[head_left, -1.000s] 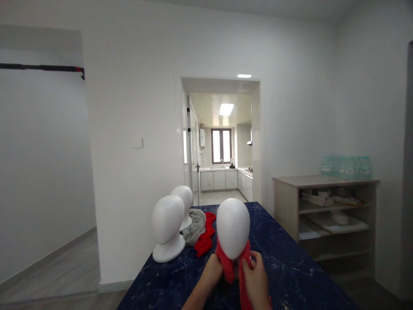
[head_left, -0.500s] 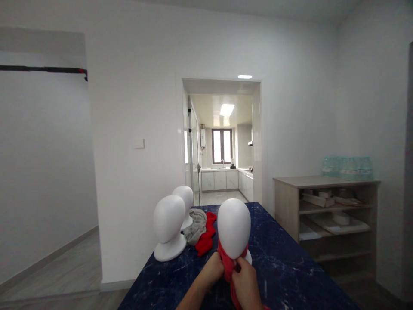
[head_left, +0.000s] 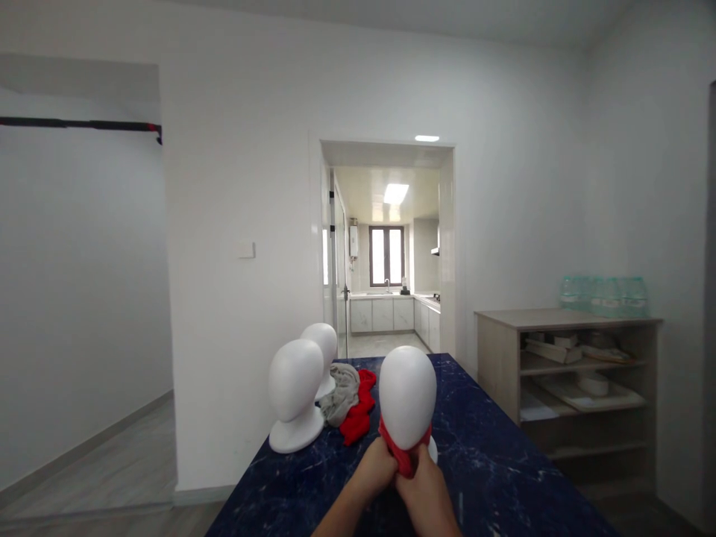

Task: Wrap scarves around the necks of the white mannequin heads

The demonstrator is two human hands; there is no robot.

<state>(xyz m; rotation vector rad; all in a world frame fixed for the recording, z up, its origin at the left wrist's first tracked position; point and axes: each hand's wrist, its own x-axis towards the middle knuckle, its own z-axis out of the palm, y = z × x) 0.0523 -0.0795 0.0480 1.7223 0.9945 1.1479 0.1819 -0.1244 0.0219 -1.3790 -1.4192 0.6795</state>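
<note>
Both hands close together at the neck of the nearest white mannequin head (head_left: pixel 408 397), upright near the front of the dark blue marbled desk (head_left: pixel 492 462). Left hand (head_left: pixel 376 471) and right hand (head_left: pixel 425 488) each with a grip pressed shut on the red scarf (head_left: pixel 403 456), bunched tight under the chin, apparently drawn in from both sides so the cloth sits snug round the neck. Two more white heads (head_left: pixel 294 391) farther back on the left, standing bare. Between them and the near head, a grey cloth (head_left: pixel 340 391) and a red cloth (head_left: pixel 358 414) heaped loosely, touching. Wooden shelf unit (head_left: pixel 564 373) well apart on the right.
</note>
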